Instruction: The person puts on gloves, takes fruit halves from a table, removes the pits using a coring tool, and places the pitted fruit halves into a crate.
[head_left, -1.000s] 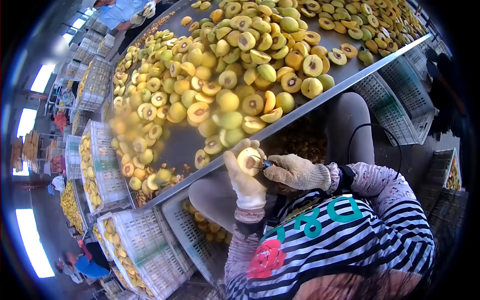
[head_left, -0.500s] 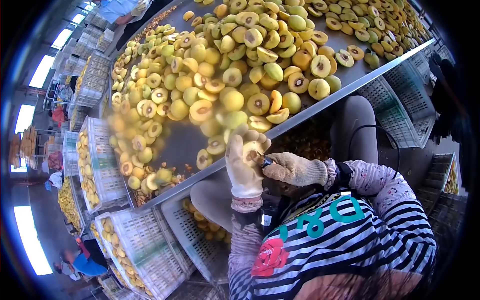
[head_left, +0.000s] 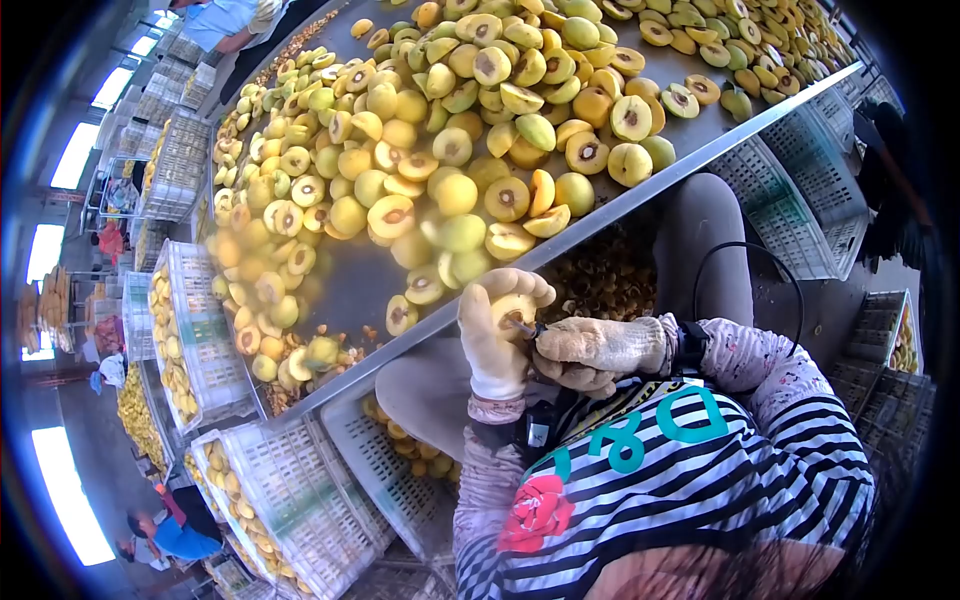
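Note:
My left hand (head_left: 492, 345), in a pale glove, is wrapped round a halved yellow fruit (head_left: 512, 312), its cut face turned toward my right hand. In a tan knit glove, my right hand (head_left: 595, 350) grips a small dark-handled tool (head_left: 540, 329), whose tip is at the brown centre of the fruit. Both hands are close together over my lap, just below the edge of the metal table (head_left: 640, 200). Many halved fruits (head_left: 455, 195) lie heaped on that table.
White crates (head_left: 300, 490) of fruit stand at the lower left, and another crate (head_left: 375, 450) is beside my leg. Stacked crates (head_left: 790, 200) are at the right. A black cable (head_left: 745, 245) loops over my knee. Another person (head_left: 225, 22) is at the top left.
The tool first met the cut face, then the fruit was tilted within my left hand; now the tool tip is at its centre. My right hand's lower fingers show more. The view has shifted slightly.

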